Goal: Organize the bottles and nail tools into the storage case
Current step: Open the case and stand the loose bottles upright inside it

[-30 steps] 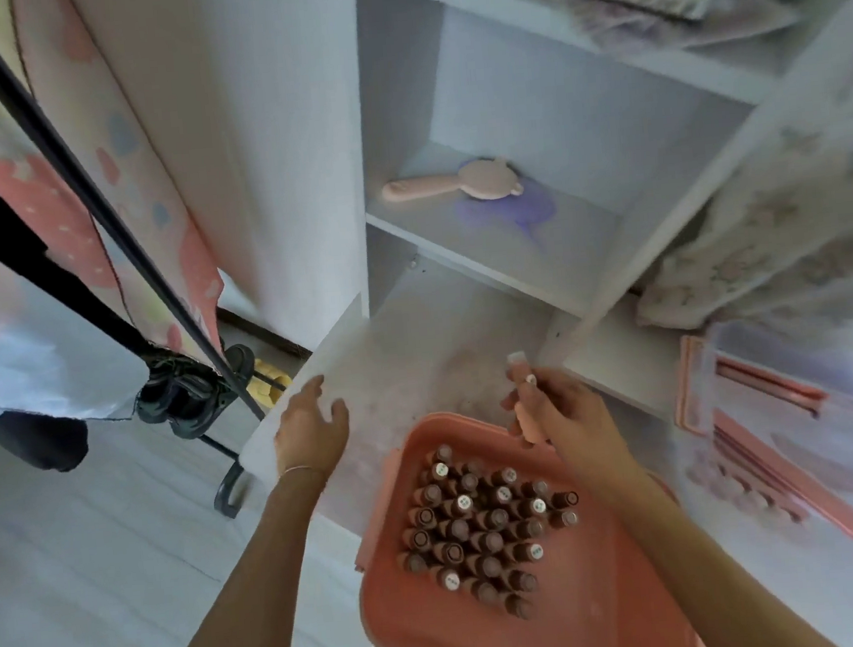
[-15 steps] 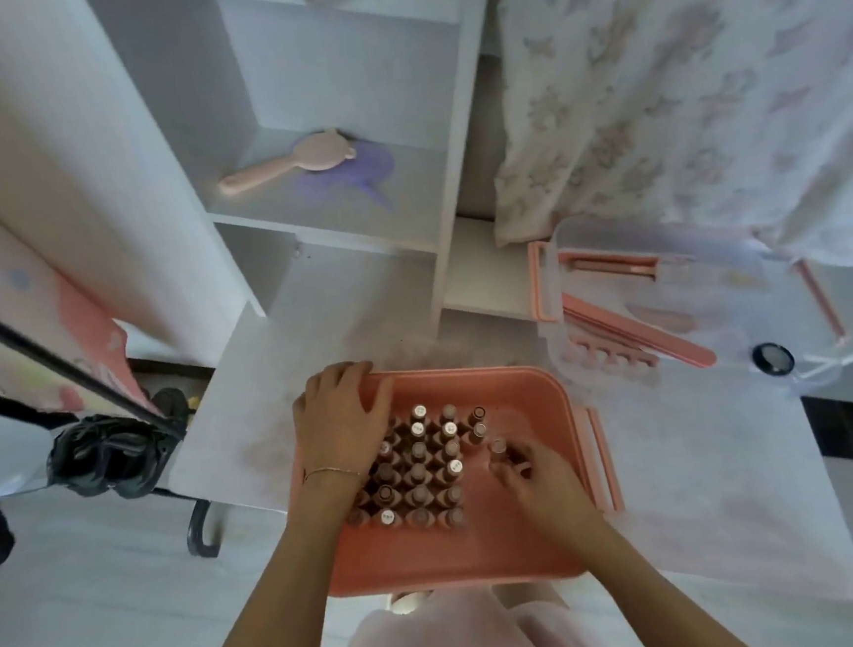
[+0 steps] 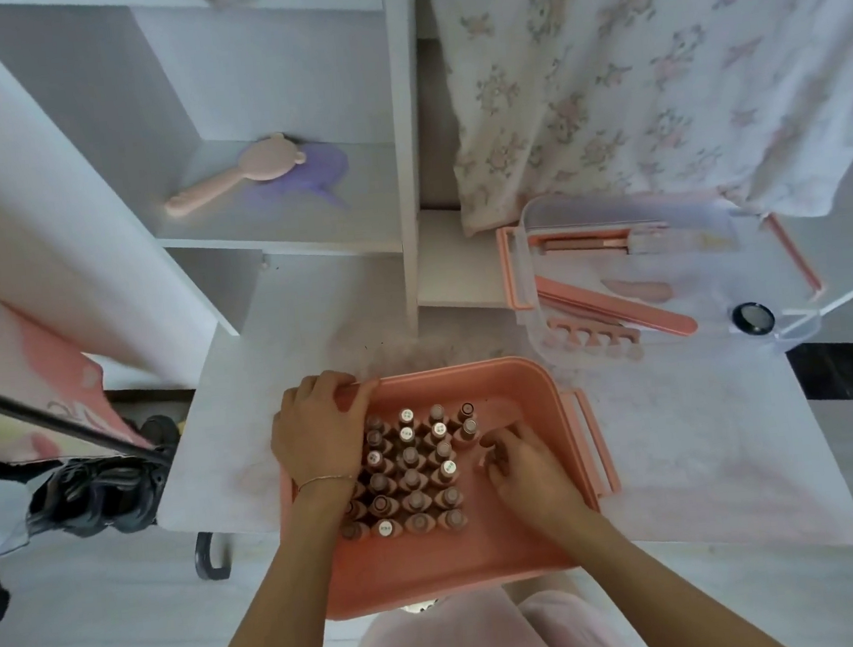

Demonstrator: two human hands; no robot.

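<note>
A pink storage case (image 3: 470, 371) lies open on the white table (image 3: 709, 453) in front of me. Several small nail polish bottles (image 3: 412, 474) stand upright in rows in its left half. My left hand (image 3: 321, 435) grips the case's far left corner, fingers over the rim. My right hand (image 3: 525, 469) is inside the case just right of the rows, fingers curled around one bottle that is mostly hidden. A clear tray (image 3: 528, 211) at the back right holds a pink nail file (image 3: 619, 309), a toe separator (image 3: 596, 342) and other tools.
A small black round jar (image 3: 753, 318) sits by the clear tray's right end. A white shelf unit (image 3: 408, 170) rises behind the case, with a pink hairbrush (image 3: 236, 175) on a shelf. Floral cloth (image 3: 624, 73) hangs over the back right. Dark shoes (image 3: 94, 497) lie on the floor at left.
My view swung from the shelf down to the case. My right hand carried a bottle down into the case beside the rows. My left hand moved from the table onto the case's corner.
</note>
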